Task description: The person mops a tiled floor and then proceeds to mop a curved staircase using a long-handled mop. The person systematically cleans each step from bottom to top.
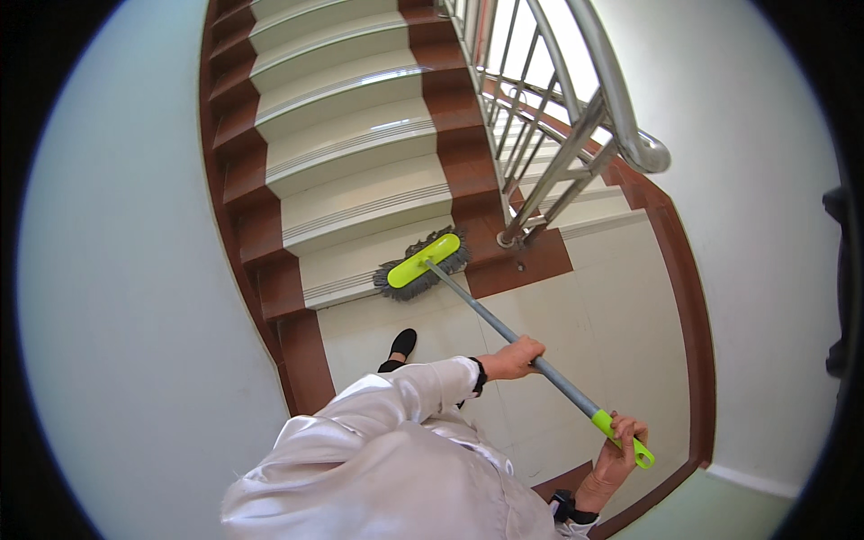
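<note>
A mop [424, 262] with a lime-green oval plate and grey fringed strands rests across the lowest stair tread, part of its fringe over the edge. Its grey metal handle [486, 312] slants down to the right. My left hand [516, 358] grips the handle around its middle. Close to the handle's top end, my right hand [619, 449] holds the lime-green plastic grip [603, 422], whose hanging loop sticks out past the fingers. Dark bands circle both wrists.
Cream stairs [358, 192] with red-brown borders rise ahead. A stainless steel railing [560, 165] ends at the landing [580, 337], right of the mop. More steps [594, 209] lie beyond it. Walls stand on both sides. A black shoe [403, 342] is on the landing.
</note>
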`<state>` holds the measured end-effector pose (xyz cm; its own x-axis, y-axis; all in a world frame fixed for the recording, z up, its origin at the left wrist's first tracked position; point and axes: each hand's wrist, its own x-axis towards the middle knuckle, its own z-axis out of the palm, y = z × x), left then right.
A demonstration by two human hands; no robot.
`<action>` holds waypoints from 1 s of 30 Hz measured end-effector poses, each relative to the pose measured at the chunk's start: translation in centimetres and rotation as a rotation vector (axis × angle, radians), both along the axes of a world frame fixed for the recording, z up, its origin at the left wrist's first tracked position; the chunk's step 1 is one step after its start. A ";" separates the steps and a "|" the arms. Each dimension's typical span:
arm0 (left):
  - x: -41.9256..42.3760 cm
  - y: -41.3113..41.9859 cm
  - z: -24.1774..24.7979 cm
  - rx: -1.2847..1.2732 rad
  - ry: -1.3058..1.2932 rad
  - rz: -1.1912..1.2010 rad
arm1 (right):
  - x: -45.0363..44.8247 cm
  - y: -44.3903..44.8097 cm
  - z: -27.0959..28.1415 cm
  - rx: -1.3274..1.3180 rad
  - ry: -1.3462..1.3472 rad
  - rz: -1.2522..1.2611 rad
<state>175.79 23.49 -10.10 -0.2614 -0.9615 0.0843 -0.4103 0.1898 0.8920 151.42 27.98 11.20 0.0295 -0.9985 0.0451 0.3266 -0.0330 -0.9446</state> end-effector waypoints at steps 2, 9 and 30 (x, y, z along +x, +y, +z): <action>0.1 0.0 -0.4 0.010 0.017 0.049 | -0.4 -1.1 -0.7 0.017 -0.011 0.021; 10.3 5.4 -3.8 0.056 -0.217 0.324 | 8.5 -2.2 -4.6 0.010 -0.013 0.345; 10.7 6.0 -0.2 -0.049 -0.061 0.316 | 9.5 -3.7 -0.6 -0.003 0.063 0.425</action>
<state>186.53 29.54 -10.32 0.0434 -0.9911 0.1260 -0.5079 0.0867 0.8571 160.95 24.23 10.65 0.4411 -0.8968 0.0333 0.2534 0.0889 -0.9633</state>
